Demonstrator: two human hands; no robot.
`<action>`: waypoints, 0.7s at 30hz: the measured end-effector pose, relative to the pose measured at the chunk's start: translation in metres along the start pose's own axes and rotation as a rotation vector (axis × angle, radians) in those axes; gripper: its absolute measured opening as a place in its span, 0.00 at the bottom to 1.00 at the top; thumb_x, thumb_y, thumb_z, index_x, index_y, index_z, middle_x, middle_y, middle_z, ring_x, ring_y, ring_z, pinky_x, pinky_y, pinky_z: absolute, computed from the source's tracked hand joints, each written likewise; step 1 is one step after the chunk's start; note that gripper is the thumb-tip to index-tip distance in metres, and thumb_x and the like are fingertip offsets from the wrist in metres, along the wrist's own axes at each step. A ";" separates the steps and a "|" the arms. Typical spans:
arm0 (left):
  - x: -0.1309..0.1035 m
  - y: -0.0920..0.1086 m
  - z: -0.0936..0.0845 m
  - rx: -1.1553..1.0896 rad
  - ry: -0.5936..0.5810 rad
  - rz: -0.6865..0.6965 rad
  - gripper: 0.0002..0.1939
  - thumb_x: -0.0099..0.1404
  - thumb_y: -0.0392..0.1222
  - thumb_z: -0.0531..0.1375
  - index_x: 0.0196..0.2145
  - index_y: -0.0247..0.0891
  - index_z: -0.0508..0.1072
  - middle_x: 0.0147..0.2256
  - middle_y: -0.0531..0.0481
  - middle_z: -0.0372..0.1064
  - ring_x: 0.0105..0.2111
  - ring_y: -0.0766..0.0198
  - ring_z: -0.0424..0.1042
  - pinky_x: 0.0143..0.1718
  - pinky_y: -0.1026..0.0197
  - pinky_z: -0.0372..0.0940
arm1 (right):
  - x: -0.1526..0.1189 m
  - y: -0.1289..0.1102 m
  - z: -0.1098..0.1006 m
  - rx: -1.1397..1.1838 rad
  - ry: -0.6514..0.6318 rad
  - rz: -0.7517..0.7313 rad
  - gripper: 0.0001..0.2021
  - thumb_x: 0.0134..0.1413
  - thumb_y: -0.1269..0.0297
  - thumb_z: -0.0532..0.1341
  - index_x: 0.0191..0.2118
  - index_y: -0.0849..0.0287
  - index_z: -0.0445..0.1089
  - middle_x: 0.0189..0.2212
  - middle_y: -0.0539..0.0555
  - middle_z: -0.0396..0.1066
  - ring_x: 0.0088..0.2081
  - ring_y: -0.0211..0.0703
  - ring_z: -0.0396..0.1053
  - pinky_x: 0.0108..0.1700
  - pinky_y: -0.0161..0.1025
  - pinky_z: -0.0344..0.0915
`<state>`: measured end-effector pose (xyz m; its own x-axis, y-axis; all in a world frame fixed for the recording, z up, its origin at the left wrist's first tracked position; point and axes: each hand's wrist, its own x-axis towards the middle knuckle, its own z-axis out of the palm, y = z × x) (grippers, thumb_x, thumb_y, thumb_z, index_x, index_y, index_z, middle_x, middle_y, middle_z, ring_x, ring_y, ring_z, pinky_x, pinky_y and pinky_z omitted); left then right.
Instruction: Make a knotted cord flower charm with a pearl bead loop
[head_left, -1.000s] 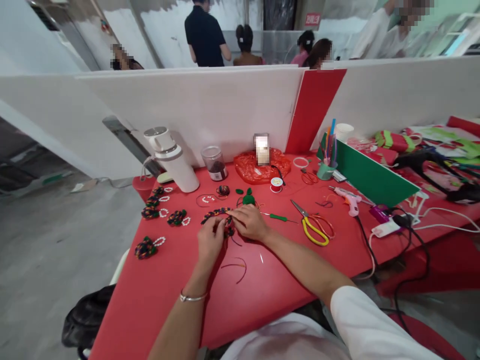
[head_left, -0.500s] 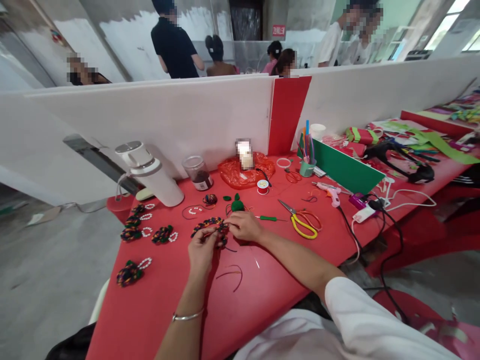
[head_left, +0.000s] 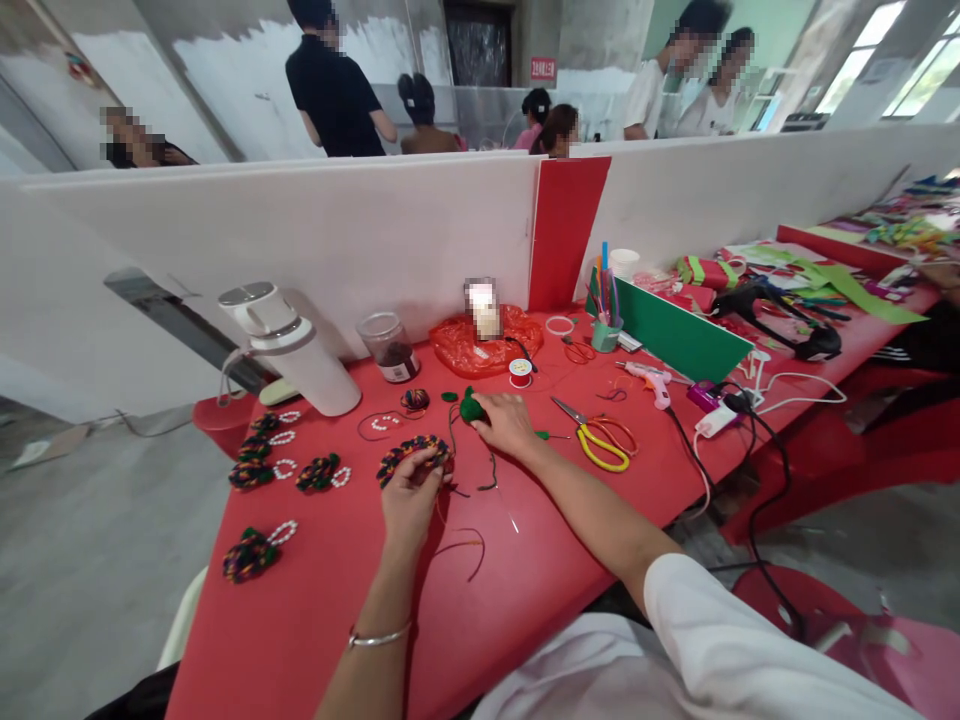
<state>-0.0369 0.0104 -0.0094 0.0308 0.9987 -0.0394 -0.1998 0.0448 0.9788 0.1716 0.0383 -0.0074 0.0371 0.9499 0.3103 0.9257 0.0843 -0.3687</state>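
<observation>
Where a white partition (head_left: 337,240) stands along its far edge, the red worktop (head_left: 300,625) stretches away to the right. Near the far left corner leans a pale flask (head_left: 309,362); well apart from the left edge lie yellow-handled scissors (head_left: 582,428), blades pointing toward the far edge. The left hand (head_left: 409,508) presses thumb and forefinger together, pinching the right part of a dark multicoloured braid (head_left: 395,455), whose remaining length arcs round the far side of those fingers and bends toward the left edge. Knotted bundles (head_left: 251,556) with white bead loops (head_left: 283,532) lie along the left edge, apart from the hand. The right hand (head_left: 510,425) keeps its fingers bunched at the right side of a green ball (head_left: 470,408), touching it, though whether they pinch it cannot be told. That ball is nearer the far edge than the braid and apart from the left fingers. Just left of it lies a small green leaf (head_left: 448,397), and a thin dark thread (head_left: 452,428) runs from beside the ball toward the near edge.
</observation>
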 end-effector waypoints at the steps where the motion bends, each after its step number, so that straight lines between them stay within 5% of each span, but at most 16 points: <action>1: 0.000 0.000 0.000 -0.002 0.004 0.008 0.23 0.44 0.45 0.73 0.38 0.36 0.78 0.34 0.45 0.78 0.30 0.61 0.78 0.33 0.58 0.75 | 0.002 0.001 -0.002 -0.014 0.014 0.035 0.25 0.62 0.59 0.63 0.63 0.57 0.66 0.51 0.63 0.76 0.53 0.56 0.70 0.57 0.54 0.60; 5: -0.004 0.005 0.001 0.056 0.017 -0.017 0.23 0.48 0.49 0.72 0.39 0.34 0.78 0.28 0.46 0.77 0.28 0.59 0.78 0.28 0.59 0.73 | 0.003 0.004 -0.015 0.002 0.123 0.125 0.27 0.59 0.63 0.62 0.64 0.61 0.64 0.61 0.66 0.68 0.59 0.59 0.65 0.60 0.56 0.59; 8: -0.009 0.009 0.001 0.138 -0.046 -0.014 0.24 0.52 0.52 0.71 0.42 0.34 0.77 0.27 0.47 0.76 0.26 0.59 0.77 0.24 0.62 0.71 | -0.006 -0.004 -0.020 0.146 0.150 -0.047 0.32 0.54 0.72 0.60 0.67 0.60 0.61 0.67 0.62 0.61 0.64 0.52 0.61 0.63 0.49 0.59; 10: -0.012 0.010 0.001 0.140 -0.110 0.017 0.23 0.54 0.53 0.70 0.43 0.35 0.76 0.28 0.46 0.76 0.27 0.59 0.77 0.24 0.62 0.71 | -0.015 -0.017 -0.019 0.274 0.041 -0.235 0.37 0.52 0.76 0.59 0.69 0.55 0.58 0.67 0.57 0.62 0.63 0.46 0.63 0.60 0.41 0.62; 12: -0.012 0.010 0.001 0.118 -0.151 0.052 0.21 0.56 0.53 0.69 0.42 0.37 0.76 0.32 0.46 0.77 0.28 0.61 0.77 0.25 0.62 0.72 | -0.024 -0.029 -0.014 0.322 -0.093 -0.335 0.36 0.52 0.73 0.61 0.68 0.50 0.60 0.63 0.55 0.68 0.58 0.46 0.70 0.54 0.39 0.66; 15: -0.010 0.007 -0.002 0.115 -0.114 0.113 0.18 0.57 0.52 0.69 0.40 0.37 0.77 0.37 0.47 0.76 0.29 0.64 0.76 0.29 0.61 0.74 | -0.028 -0.039 -0.005 0.282 -0.163 -0.344 0.18 0.62 0.67 0.60 0.56 0.51 0.74 0.47 0.54 0.79 0.45 0.43 0.75 0.44 0.36 0.66; 21: -0.006 0.006 -0.006 0.150 -0.008 0.174 0.16 0.55 0.50 0.69 0.37 0.37 0.77 0.45 0.43 0.74 0.33 0.63 0.76 0.29 0.63 0.73 | -0.021 -0.028 -0.006 0.276 0.038 -0.246 0.12 0.68 0.61 0.59 0.42 0.57 0.80 0.34 0.53 0.78 0.36 0.38 0.71 0.41 0.33 0.62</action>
<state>-0.0443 0.0049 -0.0041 0.0162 0.9909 0.1338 -0.0554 -0.1328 0.9896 0.1471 0.0137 0.0019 -0.1556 0.8795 0.4497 0.7724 0.3921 -0.4996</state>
